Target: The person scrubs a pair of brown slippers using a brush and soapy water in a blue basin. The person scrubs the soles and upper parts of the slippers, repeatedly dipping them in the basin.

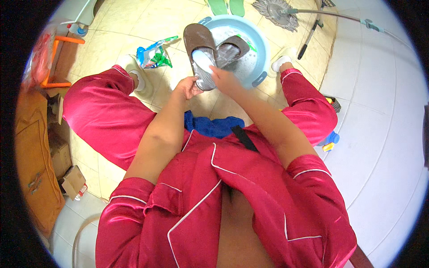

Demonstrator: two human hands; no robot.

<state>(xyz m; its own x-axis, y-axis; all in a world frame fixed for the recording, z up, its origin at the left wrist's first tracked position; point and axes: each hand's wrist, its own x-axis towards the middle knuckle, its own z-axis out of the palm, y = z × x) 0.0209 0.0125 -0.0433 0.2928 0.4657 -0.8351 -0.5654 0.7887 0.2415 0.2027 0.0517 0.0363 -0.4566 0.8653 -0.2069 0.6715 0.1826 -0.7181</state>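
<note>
Near the left side of a light blue basin [267,53], my left hand [188,87] grips the heel end of a brown slipper [198,35]. Whitish suds coat its footbed. My right hand [224,80] is closed on a pale oval scrub brush [202,60], pressed against the slipper's inner sole; its bristles are hidden. A second brown slipper [241,43] leans in the basin, also wet with suds. Foamy water lies in the basin below it.
A blue and green plastic packet [154,54] lies left of the slipper. Green slippers [218,6] stand beyond the basin, with a grey mop head [275,13] at the right. An orange stool frame [56,62] and cardboard boxes [73,181] are at the left; a white wall [380,98] rises at the right.
</note>
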